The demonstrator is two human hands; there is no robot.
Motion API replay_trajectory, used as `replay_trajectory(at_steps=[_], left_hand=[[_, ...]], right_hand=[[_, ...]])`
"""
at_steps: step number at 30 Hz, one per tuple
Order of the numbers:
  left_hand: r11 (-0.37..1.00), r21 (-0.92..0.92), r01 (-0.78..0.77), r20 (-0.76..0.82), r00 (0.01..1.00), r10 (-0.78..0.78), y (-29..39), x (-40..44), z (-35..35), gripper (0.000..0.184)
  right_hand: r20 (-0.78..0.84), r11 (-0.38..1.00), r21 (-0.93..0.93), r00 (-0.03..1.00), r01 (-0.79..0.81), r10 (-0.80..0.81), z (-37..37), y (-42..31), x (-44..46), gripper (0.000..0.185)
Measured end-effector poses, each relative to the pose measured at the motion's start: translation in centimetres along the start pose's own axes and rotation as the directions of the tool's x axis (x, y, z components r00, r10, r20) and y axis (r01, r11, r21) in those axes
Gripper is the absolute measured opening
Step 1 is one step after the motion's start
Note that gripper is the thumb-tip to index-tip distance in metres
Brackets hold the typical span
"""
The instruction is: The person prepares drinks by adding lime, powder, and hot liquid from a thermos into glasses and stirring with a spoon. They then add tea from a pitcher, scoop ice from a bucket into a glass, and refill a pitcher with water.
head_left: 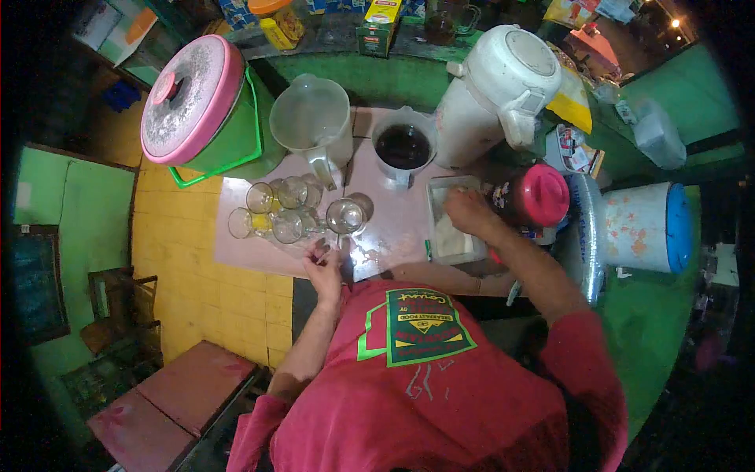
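My left hand (323, 271) is at the table's front edge, its fingers loosely bent and apart, close to the handle of a clear glass mug (345, 215). I cannot tell whether a fingertip touches that handle. Several more glass mugs (289, 226) stand grouped just to the left. Over a clear rectangular tub (431, 206) holding white granular stuff (452, 238), my right hand (469, 211) is closed with its fingers pointing down; what it grips, if anything, is hidden. Beyond the mugs are a jug of dark liquid (403, 147) and a translucent plastic jug (311, 118).
A green bucket with a pink lid (193, 98) stands at the left. Behind the tub rises a white pump flask (499, 90). A jar with a pink lid (543, 195) sits beside my right forearm. Packets and a tea box (381, 27) line the back ledge.
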State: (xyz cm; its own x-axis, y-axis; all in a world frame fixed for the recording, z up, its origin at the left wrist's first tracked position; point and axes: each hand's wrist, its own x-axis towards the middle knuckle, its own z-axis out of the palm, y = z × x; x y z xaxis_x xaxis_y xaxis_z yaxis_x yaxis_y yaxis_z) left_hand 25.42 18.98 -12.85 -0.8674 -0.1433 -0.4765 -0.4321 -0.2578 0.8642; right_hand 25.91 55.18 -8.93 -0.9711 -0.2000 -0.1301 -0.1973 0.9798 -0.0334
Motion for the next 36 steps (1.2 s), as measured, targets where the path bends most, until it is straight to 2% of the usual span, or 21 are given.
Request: replay_trajectory(at_steps=[1,2,3,5,6,7,8,9,11,14,15,16,18,22,24,26,28,29,31,33,36], left_hand=[[0.951,0.168,-0.259,0.102,0.964,0.244,0.0,-0.5,-0.7,0.063],[0.812,0.297,-0.502,0.242,0.862,0.445,-0.2,-0.7,-1.1,0.063],[0.776,0.341,-0.53,0.31,0.843,0.44,1.9,-1.5,-0.3,0.069],[0.725,0.465,-0.507,0.378,0.855,0.355,3.7,-0.9,0.5,0.074],[0.65,0.581,-0.49,0.434,0.862,0.262,4.7,-0.6,0.8,0.078],[0.666,0.594,-0.451,0.422,0.88,0.219,5.9,-1.1,1.8,0.083],[0.514,0.698,-0.498,0.428,0.866,0.257,4.9,0.2,1.2,0.082],[0.544,0.675,-0.498,0.43,0.865,0.258,4.4,0.7,0.4,0.08],[0.598,0.675,-0.431,0.398,0.896,0.197,5.6,0.1,0.8,0.067],[0.598,0.662,-0.451,0.441,0.88,0.175,3.9,0.3,0.0,0.049],[0.654,0.647,-0.391,0.457,0.886,0.077,5.0,-1.0,0.9,0.033],[0.664,0.635,-0.395,0.485,0.873,0.054,4.0,-1.1,0.9,0.033],[0.449,0.61,-0.653,0.635,0.742,0.217,2.5,-1.2,0.6,0.023],[0.494,0.562,-0.663,0.685,0.708,0.171,1.7,-1.2,1.1,0.016],[0.547,0.552,-0.629,0.698,0.708,0.111,1.9,-0.8,1.0,0.017],[0.599,0.544,-0.587,0.707,0.706,0.049,2.2,-0.8,1.2,0.017],[0.639,0.49,-0.593,0.782,0.623,-0.021,2.5,-1.1,1.8,0.021],[0.731,0.51,-0.454,0.733,0.673,-0.094,2.0,-1.5,2.1,0.026],[0.699,0.528,-0.482,0.745,0.658,-0.11,3.4,-2.7,3.8,0.028],[0.669,0.541,-0.509,0.757,0.641,-0.125,3.9,-3.1,5.2,0.03],[0.688,0.565,-0.456,0.767,0.596,-0.236,3.4,-3.0,6.4,0.032]], right_hand=[[0.165,1.0,0.01,0.986,0.003,-0.005,0.7,0.3,0.7,0.016],[0.328,1.0,0.018,0.944,0.006,-0.011,1.3,0.6,0.9,0.015],[0.334,1.0,0.024,0.943,0.005,-0.013,1.5,0.6,0.7,0.015],[0.055,1.0,-0.029,0.998,0.01,-0.008,1.2,0.8,0.4,0.013],[0.057,1.0,-0.024,0.998,0.016,-0.015,1.3,0.6,0.0,0.013],[0.166,0.999,0.02,0.985,-0.043,0.039,1.6,0.0,-0.3,0.017],[0.268,0.993,0.063,0.96,-0.095,0.075,1.8,-1.0,0.1,0.021],[0.252,0.994,0.082,0.967,-0.07,0.047,1.9,-1.5,0.4,0.021],[0.384,0.925,0.154,0.884,-0.347,0.267,1.8,-1.4,0.5,0.017],[0.338,0.902,0.174,0.884,-0.396,0.323,3.0,-0.8,-0.1,0.017],[0.342,0.901,0.213,0.893,-0.377,0.292,5.2,0.2,-0.4,0.016],[0.342,0.899,0.255,0.903,-0.356,0.26,7.0,1.1,-0.5,0.016],[0.366,0.736,0.339,0.803,-0.585,0.47,3.3,-0.3,-0.5,0.015],[0.281,0.669,0.421,0.789,-0.613,0.546,5.7,-0.1,-0.2,0.014],[0.226,0.678,0.51,0.843,-0.529,0.488,5.6,0.1,-0.3,0.014],[0.228,0.654,0.55,0.847,-0.519,0.48,5.4,0.2,-0.2,0.015],[0.23,0.631,0.587,0.852,-0.507,0.471,4.9,0.4,0.0,0.016],[0.257,0.583,0.615,0.833,-0.532,0.489,4.7,0.6,0.0,0.017],[0.284,0.529,0.64,0.811,-0.557,0.511,4.3,1.0,-0.1,0.017],[0.182,0.65,0.593,0.866,-0.475,0.466,3.8,1.5,-0.5,0.015],[0.171,0.675,0.546,0.855,-0.496,0.49,2.4,1.8,-1.4,0.014]])
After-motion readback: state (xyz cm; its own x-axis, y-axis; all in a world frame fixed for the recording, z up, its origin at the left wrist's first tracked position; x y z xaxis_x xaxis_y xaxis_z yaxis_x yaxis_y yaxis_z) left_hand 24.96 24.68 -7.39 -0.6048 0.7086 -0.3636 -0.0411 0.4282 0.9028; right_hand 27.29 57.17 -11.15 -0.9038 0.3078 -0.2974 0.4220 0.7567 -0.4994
